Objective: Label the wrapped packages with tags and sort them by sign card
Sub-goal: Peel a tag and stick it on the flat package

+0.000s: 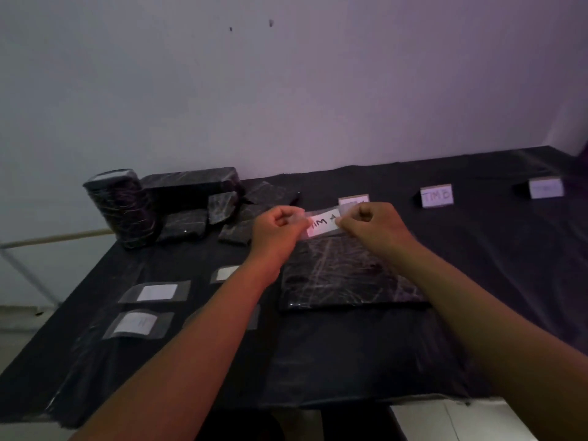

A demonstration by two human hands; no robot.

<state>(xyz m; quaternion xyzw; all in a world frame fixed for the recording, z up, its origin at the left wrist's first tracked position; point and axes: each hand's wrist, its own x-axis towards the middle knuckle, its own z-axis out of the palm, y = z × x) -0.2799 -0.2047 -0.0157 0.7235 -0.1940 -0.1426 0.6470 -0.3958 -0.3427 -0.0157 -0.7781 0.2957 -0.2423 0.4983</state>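
A flat black wrapped package (343, 275) lies on the dark table in front of me. Above its far edge I hold a white tag (323, 225) reading "TIM A", backed by clear tape. My left hand (280, 227) pinches the tag's left end and my right hand (369, 224) pinches its right end. Three sign cards stand along the back: one (353, 200) partly hidden behind my right hand, one (436, 195) marked "TIM B", and one (545, 187) too blurred to read.
Several more tags on clear tape (156, 292) (138, 324) (226, 273) lie at the left. A pile of black wrapped packages (191, 198), one a tall cylinder (119, 208), sits at the back left. The black tablecloth (477, 249) meets a pale wall behind.
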